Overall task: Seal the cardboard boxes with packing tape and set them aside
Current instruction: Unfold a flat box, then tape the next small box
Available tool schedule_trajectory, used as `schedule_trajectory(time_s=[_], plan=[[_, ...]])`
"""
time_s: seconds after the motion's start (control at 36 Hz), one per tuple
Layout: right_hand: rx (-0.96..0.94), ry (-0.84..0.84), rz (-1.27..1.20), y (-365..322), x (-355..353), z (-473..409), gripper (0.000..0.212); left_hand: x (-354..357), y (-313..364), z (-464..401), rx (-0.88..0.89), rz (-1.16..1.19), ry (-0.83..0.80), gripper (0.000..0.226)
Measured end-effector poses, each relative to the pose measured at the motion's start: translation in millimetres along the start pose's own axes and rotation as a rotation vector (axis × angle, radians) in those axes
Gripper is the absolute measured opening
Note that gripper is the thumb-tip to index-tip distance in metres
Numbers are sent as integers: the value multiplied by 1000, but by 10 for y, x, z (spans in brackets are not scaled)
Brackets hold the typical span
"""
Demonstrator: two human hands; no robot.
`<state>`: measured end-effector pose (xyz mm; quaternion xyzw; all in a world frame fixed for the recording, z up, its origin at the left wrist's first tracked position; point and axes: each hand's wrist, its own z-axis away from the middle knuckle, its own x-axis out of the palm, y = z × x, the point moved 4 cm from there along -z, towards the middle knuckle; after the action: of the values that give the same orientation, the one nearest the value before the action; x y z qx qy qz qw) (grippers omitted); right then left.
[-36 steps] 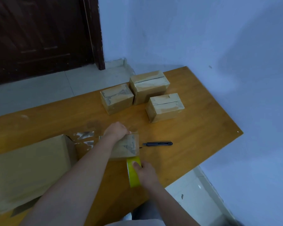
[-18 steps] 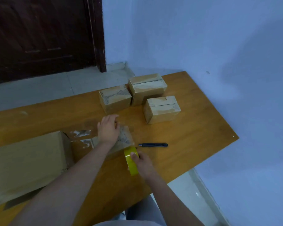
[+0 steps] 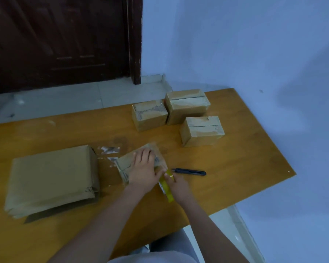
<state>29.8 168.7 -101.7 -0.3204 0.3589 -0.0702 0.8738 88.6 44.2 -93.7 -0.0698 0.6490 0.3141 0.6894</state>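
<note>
Three small sealed boxes stand near the far right corner of the bench: one to the left, one touching it on the right, and a third set a little nearer, just apart from the pair. Near the middle of the bench lies a fourth small box, its top glossy with tape. The left hand lies flat on it, fingers straight and pressing down. Against the box's right end the right hand grips a yellow tape roll, thumb curled over its rim. A dark box cutter lies just to the right of the roll, nearer the right edge. Toward the left edge rests a stack of flattened cardboard, with scraps of clear tape stuck to the bench between it and the box.
</note>
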Motion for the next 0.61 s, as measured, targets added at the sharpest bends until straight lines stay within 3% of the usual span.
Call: schedule_trajectory(time_s=[0.08, 0.39, 0.5, 0.61], plan=[[16, 21, 57, 3, 26, 5, 52, 3, 23, -5, -3, -31, -23, 97], [19, 18, 219, 61, 72, 75, 44, 71, 90, 63, 16, -141, -43, 86], [24, -38, 145, 74, 45, 95, 49, 78, 106, 57, 65, -235, -99, 96], [12, -68, -90, 69, -23, 118, 50, 107, 88, 62, 53, -259, -83, 105]])
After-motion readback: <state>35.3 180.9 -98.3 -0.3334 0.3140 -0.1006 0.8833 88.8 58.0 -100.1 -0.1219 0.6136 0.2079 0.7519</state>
